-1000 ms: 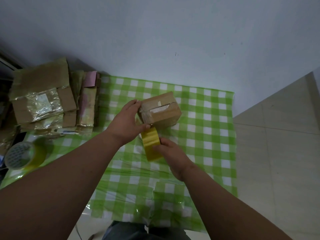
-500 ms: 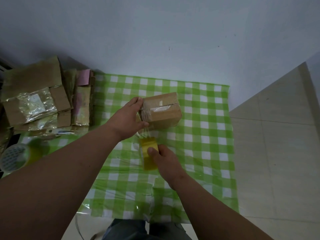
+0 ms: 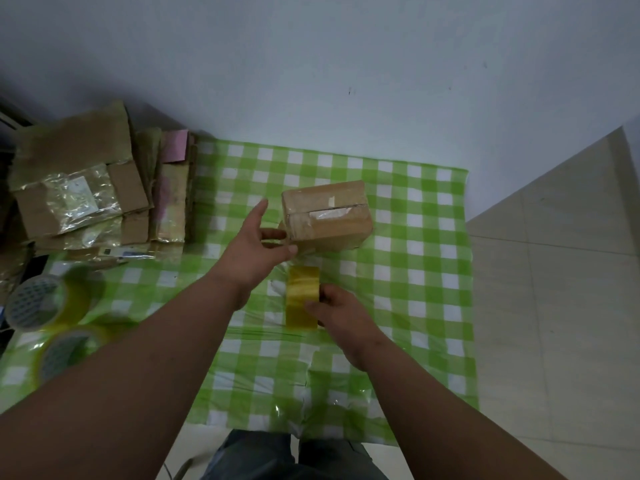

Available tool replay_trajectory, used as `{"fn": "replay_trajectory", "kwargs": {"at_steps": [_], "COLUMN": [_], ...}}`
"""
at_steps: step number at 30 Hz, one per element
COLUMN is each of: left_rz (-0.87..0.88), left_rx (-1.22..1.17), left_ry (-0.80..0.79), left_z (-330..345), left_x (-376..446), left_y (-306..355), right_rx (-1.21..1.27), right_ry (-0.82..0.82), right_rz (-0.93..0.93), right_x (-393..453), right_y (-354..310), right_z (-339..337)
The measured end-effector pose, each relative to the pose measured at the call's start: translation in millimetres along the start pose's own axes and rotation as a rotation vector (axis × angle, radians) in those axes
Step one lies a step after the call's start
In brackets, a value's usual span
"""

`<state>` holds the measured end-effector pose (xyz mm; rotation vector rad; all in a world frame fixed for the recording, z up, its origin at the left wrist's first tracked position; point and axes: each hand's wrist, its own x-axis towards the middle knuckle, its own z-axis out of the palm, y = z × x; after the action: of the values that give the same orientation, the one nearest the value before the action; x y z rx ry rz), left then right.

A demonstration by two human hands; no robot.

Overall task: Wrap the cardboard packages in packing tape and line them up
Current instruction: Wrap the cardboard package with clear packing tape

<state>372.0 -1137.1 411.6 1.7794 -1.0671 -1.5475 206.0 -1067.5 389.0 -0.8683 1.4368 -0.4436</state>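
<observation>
A small brown cardboard box point(image 3: 329, 216) with clear tape over its top seam sits on the green checked cloth point(image 3: 415, 271). My left hand point(image 3: 254, 247) is at the box's left end, fingers spread and fairly straight, thumb and one fingertip touching the near left corner. My right hand point(image 3: 341, 315) grips a yellow roll of packing tape point(image 3: 302, 296) just in front of the box. A clear strip of tape runs from the roll up to the box's near left corner.
Flattened cardboard packages point(image 3: 79, 192) with plastic film lie piled at the far left. Two more tape rolls point(image 3: 41, 303) sit at the cloth's left edge. A white wall point(image 3: 311, 81) rises behind the cloth; tiled floor point(image 3: 554, 271) lies to the right.
My left hand has let go of the box's left end and opened, only thumb and a fingertip still touching. My right hand has drawn the roll nearer to me, stretching the tape.
</observation>
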Motion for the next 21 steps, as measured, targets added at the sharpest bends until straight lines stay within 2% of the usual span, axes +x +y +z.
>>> {"fn": "replay_trajectory", "kwargs": {"at_steps": [3, 6, 9, 11, 16, 18, 21], "left_rz": [-0.143, -0.189, -0.197, -0.208, -0.221, -0.222, -0.227], "left_rx": [-0.040, -0.048, -0.056, -0.043, -0.079, -0.115, -0.148], "left_ry": [0.015, 0.010, 0.037, 0.048, 0.070, 0.079, 0.090], "left_z": [8, 14, 17, 18, 18, 19, 20], "left_x": [-9, -14, -13, -12, -13, -15, -17], "left_y": [-16, -27, -28, -28, -31, -31, -30], "right_rx": [-0.063, -0.159, -0.217, -0.424, -1.044, -1.167, -1.222], "right_ry": [-0.001, 0.006, 0.222, 0.348, 0.228, 0.232, 0.249], "right_rz": [-0.036, -0.064, -0.089, -0.103, -0.161, -0.209, -0.217], "right_x": [0, 1, 6, 12, 23, 26, 27], "right_y": [-1, -3, 0, 7, 30, 38, 42], "right_z": [-3, -10, -23, -31, -33, -32, -36]}}
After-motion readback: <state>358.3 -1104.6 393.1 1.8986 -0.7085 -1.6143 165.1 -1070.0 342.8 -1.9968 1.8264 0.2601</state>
